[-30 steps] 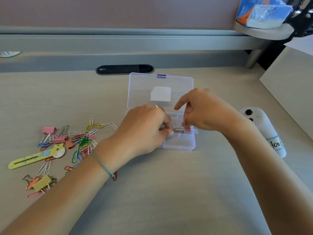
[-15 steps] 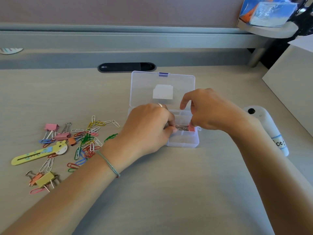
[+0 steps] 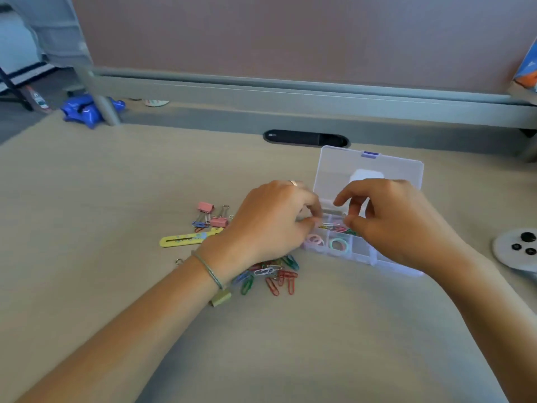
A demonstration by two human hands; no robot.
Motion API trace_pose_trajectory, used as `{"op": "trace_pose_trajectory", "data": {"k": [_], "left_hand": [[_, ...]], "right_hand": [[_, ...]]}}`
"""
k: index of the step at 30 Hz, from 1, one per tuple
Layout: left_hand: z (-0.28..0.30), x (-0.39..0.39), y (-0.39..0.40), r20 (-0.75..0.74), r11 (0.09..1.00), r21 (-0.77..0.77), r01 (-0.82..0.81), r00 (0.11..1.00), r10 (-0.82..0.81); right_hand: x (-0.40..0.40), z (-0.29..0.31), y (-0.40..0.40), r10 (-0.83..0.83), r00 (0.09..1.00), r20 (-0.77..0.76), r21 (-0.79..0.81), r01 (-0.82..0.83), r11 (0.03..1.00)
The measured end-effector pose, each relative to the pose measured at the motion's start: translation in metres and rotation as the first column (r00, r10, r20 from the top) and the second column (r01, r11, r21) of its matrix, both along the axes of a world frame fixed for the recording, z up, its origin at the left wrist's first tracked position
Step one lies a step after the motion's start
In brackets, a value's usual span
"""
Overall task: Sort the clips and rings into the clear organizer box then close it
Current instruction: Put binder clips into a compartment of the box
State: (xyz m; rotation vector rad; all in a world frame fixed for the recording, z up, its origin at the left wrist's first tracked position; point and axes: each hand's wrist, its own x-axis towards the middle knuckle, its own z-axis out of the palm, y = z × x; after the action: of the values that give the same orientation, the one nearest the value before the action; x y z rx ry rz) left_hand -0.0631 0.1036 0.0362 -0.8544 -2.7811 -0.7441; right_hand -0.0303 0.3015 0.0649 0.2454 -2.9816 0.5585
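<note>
The clear organizer box [image 3: 364, 258] lies open on the desk, its lid [image 3: 343, 167] tipped back. A pink ring [image 3: 315, 240] and a green ring [image 3: 338, 244] sit in two front compartments. A bunch of coloured paper clips [image 3: 332, 226] rests over a middle compartment. My left hand [image 3: 270, 225] pinches that bunch at the box's left side. My right hand [image 3: 398, 225] hovers over the same compartment with fingers apart, thumb next to the clips. Loose paper clips [image 3: 274, 276] lie below my left wrist. Pink binder clips [image 3: 218, 221] lie further left.
A yellow giraffe-shaped clip [image 3: 189, 238] lies left of my left hand, and a yellow-green binder clip [image 3: 221, 298] shows under my wrist. A white device [image 3: 514, 251] rests at the right edge. A black cable slot [image 3: 305, 138] and a blue object [image 3: 87, 110] lie towards the back.
The view has swung left, so the box now sits right of centre. My hands have left the pink binder clip in the box and now meet over a bunch of paper clips.
</note>
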Motion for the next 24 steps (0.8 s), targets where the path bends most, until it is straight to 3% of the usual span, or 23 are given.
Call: {"op": "trace_pose_trajectory", "data": {"k": [6, 11, 16, 24], "left_hand": [[-0.010, 0.000, -0.114, 0.062, 0.974, 0.033, -0.226, 0.973, 0.223], [-0.018, 0.000, -0.156, 0.059, 0.944, 0.063, -0.323, 0.946, 0.320], [-0.032, 0.002, -0.167, 0.069, 0.933, 0.111, -0.343, 0.939, 0.337], [-0.045, -0.004, -0.175, 0.105, 0.922, 0.166, -0.351, 0.936, 0.337]], "right_hand": [[0.000, -0.005, -0.061, 0.132, 0.991, -0.007, -0.042, -0.132, 0.990], [-0.020, -0.018, -0.131, 0.243, 0.970, -0.007, -0.027, -0.244, 0.970], [-0.041, -0.034, -0.174, 0.157, 0.987, -0.029, -0.003, -0.157, 0.988], [-0.048, -0.044, -0.197, 0.131, 0.990, -0.049, 0.223, -0.117, 0.968]]}}
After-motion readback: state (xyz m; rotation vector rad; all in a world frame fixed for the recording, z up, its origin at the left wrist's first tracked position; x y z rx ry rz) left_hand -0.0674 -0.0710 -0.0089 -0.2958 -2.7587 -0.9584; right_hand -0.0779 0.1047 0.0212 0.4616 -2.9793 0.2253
